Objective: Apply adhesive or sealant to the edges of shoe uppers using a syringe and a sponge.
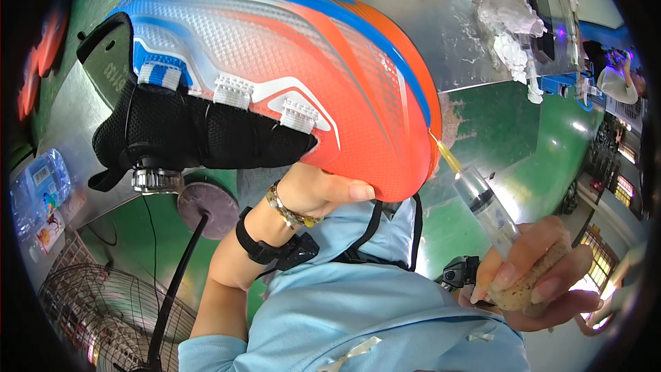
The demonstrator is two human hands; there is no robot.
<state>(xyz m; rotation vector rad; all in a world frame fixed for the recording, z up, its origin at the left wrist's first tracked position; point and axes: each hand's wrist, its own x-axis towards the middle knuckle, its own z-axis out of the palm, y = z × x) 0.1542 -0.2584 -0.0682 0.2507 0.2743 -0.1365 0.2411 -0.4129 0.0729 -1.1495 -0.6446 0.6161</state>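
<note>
A sports shoe [275, 76] in red, blue and white is held up on its side, its black mesh collar facing me. My left hand [313, 193] grips it from below near the toe, thumb pressed on the red upper. A clear syringe [485, 207] with a yellow needle hub is in my right hand [540, 269]. Its thin needle tip meets the shoe at the seam between the upper and the orange sole edge; whether it goes in, I cannot tell. A beige, crumbly-looking block [530, 282] is also clasped within my right fingers.
A metal worktable [413, 21] lies beyond the shoe, with crumpled white plastic [513, 34] on it. A large clear bottle [41, 186] stands at the left. Below it is a wire fan [103, 310] by a round-based stand [206, 207]. Another person [620, 83] is at the far right.
</note>
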